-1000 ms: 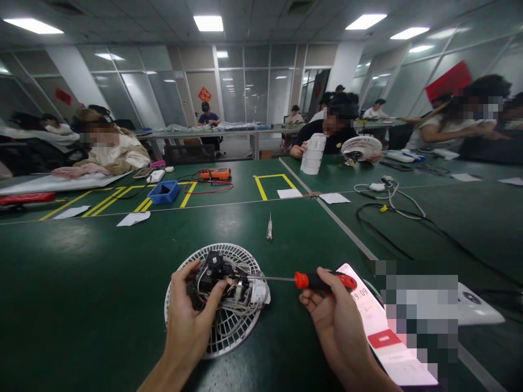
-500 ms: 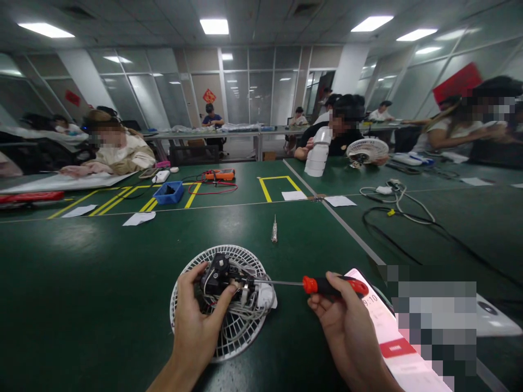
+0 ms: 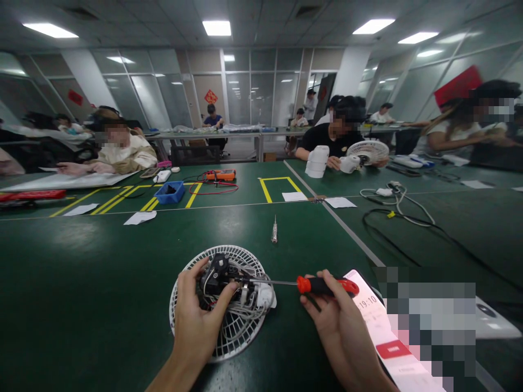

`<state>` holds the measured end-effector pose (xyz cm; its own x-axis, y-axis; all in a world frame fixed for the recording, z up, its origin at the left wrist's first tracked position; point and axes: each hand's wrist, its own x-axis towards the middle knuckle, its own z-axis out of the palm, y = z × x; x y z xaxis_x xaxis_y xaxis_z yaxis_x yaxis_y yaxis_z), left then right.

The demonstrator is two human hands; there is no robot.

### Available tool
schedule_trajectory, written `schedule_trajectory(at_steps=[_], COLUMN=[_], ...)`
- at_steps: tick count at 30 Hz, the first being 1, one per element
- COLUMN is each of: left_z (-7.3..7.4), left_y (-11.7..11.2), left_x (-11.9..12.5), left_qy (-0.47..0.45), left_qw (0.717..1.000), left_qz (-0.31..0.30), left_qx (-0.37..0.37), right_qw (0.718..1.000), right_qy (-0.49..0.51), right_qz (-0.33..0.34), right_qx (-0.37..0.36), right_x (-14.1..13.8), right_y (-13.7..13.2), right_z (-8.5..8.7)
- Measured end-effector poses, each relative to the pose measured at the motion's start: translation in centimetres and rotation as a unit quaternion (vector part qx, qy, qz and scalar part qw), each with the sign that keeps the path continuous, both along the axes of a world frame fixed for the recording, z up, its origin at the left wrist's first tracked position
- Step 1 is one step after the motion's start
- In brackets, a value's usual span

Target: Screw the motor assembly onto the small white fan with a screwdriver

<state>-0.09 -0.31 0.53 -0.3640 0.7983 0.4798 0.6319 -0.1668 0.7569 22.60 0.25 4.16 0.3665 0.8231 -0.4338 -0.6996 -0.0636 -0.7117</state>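
My left hand (image 3: 196, 313) grips a black fan motor (image 3: 215, 276), thumb on its near side and fingers round its left. The motor lies on a round white fan grille (image 3: 241, 344) on the green tabletop, with pale wires (image 3: 255, 311) bunched around it. A red-and-black screwdriver (image 3: 316, 285) is held in my right hand (image 3: 341, 316), its shaft pointing left and level into the motor assembly. The exact spot its tip touches is hidden among the parts. A white plastic piece (image 3: 266, 295) sits at the grille's right side, beside the shaft.
A small clear-handled screwdriver (image 3: 274, 231) lies beyond the grille. Under and beside my right forearm is a lit phone (image 3: 394, 348). Black and white cables (image 3: 392, 218) curl at right. Farther back are a blue bin (image 3: 169, 193), an orange multimeter (image 3: 220, 175) and co-workers.
My right hand and the screwdriver have shifted slightly left, toward the motor. My left hand stays put. Across the table, a co-worker has lowered a white part beside another fan.
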Motion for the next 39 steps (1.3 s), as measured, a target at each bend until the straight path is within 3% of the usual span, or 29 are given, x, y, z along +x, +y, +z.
schedule_trajectory(at_steps=[6,16,23,29,35,39], left_z=[0.1,0.3,0.7,0.8,0.8,0.8], left_y=[-0.1,0.0,0.0,0.0,0.0,0.0], left_x=[0.1,0.1,0.2,0.1,0.1,0.2], left_qy=[-0.001,0.009,0.005,0.011,0.008,0.003], left_qw=[1.000,1.000,1.000,0.999,0.999,0.999], left_qz=[0.011,0.004,0.000,-0.007,-0.010,-0.012], left_qx=[-0.011,-0.011,-0.019,-0.040,-0.036,-0.040], right_qw=[0.999,0.999,0.999,0.998,0.998,0.999], right_qy=[0.022,-0.022,0.007,-0.033,0.023,-0.006], right_qz=[-0.008,0.028,-0.006,0.019,-0.008,0.004], right_qx=[0.030,-0.006,0.046,0.040,0.049,0.052], right_x=[0.1,-0.3,-0.4,-0.3,-0.2,-0.2], right_y=[-0.3,-0.1,-0.3,-0.3,-0.4,-0.3], right_z=[0.5,-1.0,0.0,0.0,0.2,0.4])
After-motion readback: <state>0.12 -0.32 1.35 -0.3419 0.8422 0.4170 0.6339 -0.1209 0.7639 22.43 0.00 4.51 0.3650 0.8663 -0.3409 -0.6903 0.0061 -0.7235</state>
